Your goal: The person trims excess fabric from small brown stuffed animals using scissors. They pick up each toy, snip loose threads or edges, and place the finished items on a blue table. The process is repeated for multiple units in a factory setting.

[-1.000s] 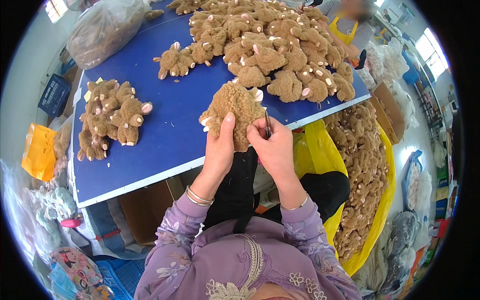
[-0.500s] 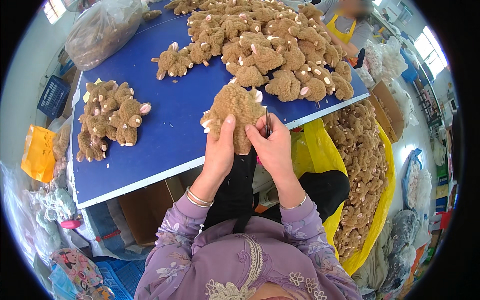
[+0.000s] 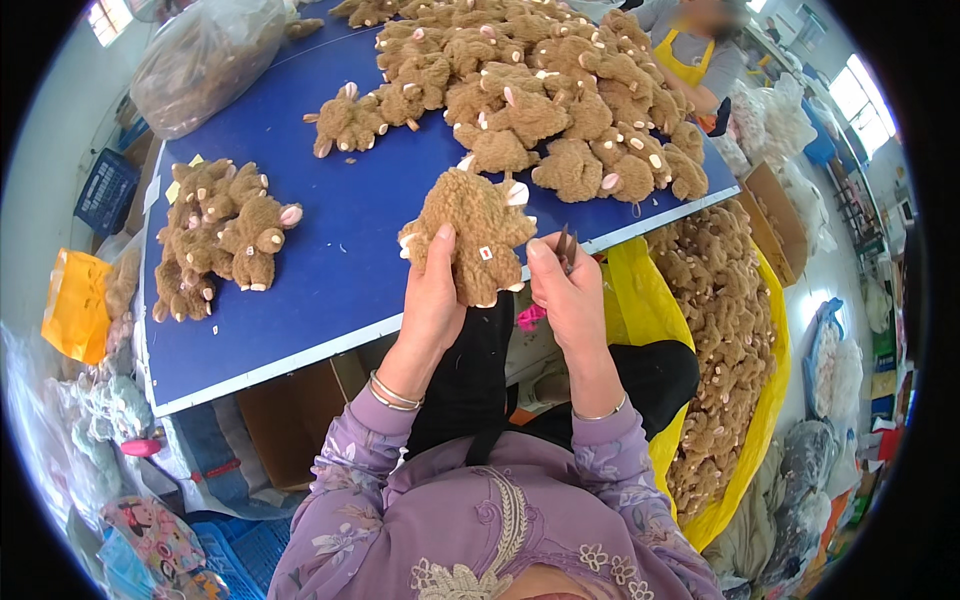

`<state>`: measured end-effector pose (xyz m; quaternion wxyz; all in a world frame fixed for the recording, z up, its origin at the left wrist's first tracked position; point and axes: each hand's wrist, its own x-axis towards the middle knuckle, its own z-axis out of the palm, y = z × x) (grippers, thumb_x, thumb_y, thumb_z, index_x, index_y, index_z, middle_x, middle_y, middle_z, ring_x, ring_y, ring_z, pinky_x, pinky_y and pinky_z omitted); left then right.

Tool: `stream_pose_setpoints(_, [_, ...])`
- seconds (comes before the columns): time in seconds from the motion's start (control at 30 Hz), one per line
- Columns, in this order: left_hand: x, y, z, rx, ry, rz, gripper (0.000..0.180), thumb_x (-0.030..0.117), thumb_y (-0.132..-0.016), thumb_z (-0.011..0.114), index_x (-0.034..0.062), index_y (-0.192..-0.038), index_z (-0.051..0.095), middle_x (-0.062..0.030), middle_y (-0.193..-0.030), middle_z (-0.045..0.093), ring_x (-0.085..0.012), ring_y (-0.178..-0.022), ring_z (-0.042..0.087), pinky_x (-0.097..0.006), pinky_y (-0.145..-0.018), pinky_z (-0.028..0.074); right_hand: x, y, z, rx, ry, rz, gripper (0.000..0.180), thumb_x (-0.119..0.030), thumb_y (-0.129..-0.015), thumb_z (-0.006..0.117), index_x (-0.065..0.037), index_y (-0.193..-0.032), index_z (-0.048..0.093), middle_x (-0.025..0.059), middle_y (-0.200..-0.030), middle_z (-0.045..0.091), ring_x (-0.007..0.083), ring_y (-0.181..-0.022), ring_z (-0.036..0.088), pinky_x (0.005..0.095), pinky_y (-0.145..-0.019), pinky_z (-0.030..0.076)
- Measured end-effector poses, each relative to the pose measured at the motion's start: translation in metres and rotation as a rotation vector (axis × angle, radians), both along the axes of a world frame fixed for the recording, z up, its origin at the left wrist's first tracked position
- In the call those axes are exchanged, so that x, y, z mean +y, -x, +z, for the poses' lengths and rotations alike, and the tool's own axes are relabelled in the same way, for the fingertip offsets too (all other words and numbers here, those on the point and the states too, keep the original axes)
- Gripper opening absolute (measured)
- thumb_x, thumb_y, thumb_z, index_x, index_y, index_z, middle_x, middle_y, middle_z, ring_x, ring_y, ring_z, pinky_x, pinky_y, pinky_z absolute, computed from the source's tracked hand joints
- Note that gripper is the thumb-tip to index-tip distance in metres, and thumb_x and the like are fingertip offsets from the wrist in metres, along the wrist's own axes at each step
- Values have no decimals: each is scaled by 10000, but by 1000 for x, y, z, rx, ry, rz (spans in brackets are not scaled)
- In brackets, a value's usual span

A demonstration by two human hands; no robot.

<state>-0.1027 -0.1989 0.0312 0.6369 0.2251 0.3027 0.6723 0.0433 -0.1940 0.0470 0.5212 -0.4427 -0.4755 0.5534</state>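
A curly brown plush toy [image 3: 462,218] with pale ears and feet hangs over the table's near edge. My left hand [image 3: 432,298] is closed around its left side, thumb on top. A small white tag [image 3: 486,253] shows on its fur. Just right of the toy, apart from it, my right hand [image 3: 572,302] grips a pair of small metal snips [image 3: 566,246], two pointed blades sticking up past the fingers. Their handles are hidden in the palm.
Several similar toys form a big heap [image 3: 550,90] at the back of the blue table [image 3: 330,230]; a smaller pile [image 3: 220,235] lies left. A yellow bag [image 3: 745,490] full of brown toys stands right. A person in a yellow apron [image 3: 684,58] sits beyond.
My right hand with the snips has moved right, off the toy. The tag, hidden before, now shows, and the snips' blades are seen apart. My left hand keeps its hold.
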Motion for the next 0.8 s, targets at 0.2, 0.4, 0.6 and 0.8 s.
stream_pose_setpoints(0.2, [16, 61, 7, 98, -43, 166, 428, 314, -1004, 376, 26, -1321, 393, -129, -1224, 558, -231, -1014, 629, -394, -768, 562, -11, -26, -8, -77, 66, 27, 169, -208, -934, 582, -52, -884, 538, -76, -659, 423, -8, -528, 343, 161, -455, 262])
stream_pose_setpoints(0.4, [7, 72, 34, 153, -114, 210, 392, 291, -994, 398, 48, -1301, 390, -97, -1179, 580, -229, -994, 632, -405, -752, 565, -14, -1, 10, -284, -9, 77, 219, -207, -969, 507, -16, -1041, 588, -26, -687, 480, 36, -585, 441, 201, -509, 346])
stream_pose_setpoints(0.6, [0, 41, 15, 82, -24, 186, 392, 214, -988, 442, 38, -1335, 390, -93, -1243, 539, -217, -1113, 572, -390, -885, 520, -20, 15, 39, -637, -341, 219, 211, -99, -934, 499, 39, -1086, 450, 213, -775, 580, 392, -718, 597, 448, -631, 455])
stream_pose_setpoints(0.8, [0, 24, 14, 116, -33, 140, 358, 182, -979, 478, -2, -1284, 447, -96, -1201, 560, -177, -1069, 583, -337, -891, 505, -16, 17, 53, -675, -516, 203, 234, -66, -919, 521, 36, -1119, 455, 206, -804, 587, 358, -720, 619, 409, -611, 462])
